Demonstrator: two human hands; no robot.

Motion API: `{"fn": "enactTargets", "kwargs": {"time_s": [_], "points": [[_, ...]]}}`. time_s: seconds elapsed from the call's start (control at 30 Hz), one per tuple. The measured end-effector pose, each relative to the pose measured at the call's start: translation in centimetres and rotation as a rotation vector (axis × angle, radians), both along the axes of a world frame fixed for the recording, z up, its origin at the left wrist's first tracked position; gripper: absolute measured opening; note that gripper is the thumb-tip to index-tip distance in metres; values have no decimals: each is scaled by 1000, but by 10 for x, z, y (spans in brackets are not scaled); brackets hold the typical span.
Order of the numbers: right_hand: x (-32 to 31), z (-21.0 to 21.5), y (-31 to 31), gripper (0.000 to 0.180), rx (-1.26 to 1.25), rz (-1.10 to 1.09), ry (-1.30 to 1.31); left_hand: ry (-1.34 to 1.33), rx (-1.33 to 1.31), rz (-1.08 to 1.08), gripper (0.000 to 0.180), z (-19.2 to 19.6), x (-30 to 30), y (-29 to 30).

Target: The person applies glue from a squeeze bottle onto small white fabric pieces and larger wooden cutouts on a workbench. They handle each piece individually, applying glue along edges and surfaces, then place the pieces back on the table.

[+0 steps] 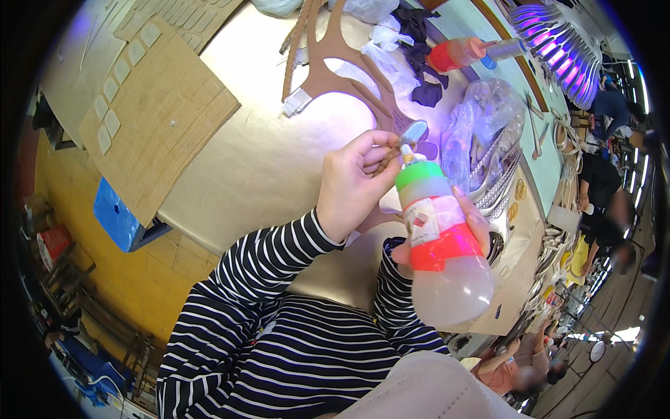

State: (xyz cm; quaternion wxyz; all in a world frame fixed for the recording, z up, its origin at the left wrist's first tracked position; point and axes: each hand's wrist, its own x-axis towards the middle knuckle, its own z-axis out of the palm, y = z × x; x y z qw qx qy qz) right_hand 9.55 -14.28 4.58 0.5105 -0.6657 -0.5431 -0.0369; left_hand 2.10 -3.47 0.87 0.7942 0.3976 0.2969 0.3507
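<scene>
My right hand (472, 222) is wrapped around a translucent squeeze bottle (442, 244) with a green cap and an orange-red tape band. The bottle's nozzle points away from me. My left hand (354, 183) pinches a small brown strip (391, 158) right at the nozzle tip, just over the beige table (265, 160). A small shiny oval part (416, 130) sits at the far end of that strip. Both sleeves are black-and-white striped.
A cardboard sheet (164, 115) with several pale pads lies at the left. Brown cut-out shapes (349, 70), a clear bag of braided cords (488, 136), a second orange bottle (457, 52) and dark cloth lie beyond. A blue box (117, 215) is under the table edge. Other people work at the right.
</scene>
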Motion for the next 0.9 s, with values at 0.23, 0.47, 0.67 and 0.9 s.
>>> {"fn": "enactTargets", "kwargs": {"time_s": [0.23, 0.47, 0.67, 0.9], "points": [[4, -7, 8, 94, 57, -109, 4, -2, 48, 25, 21, -2, -1, -2], [13, -20, 11, 96, 142, -198, -143, 32, 112, 47, 18, -2, 1, -3], [32, -8, 8, 91, 121, 41, -95, 12, 61, -35, 24, 1, -4, -2], [17, -15, 17, 97, 213, -254, 331, -52, 35, 27, 27, 1, 0, -1]]}}
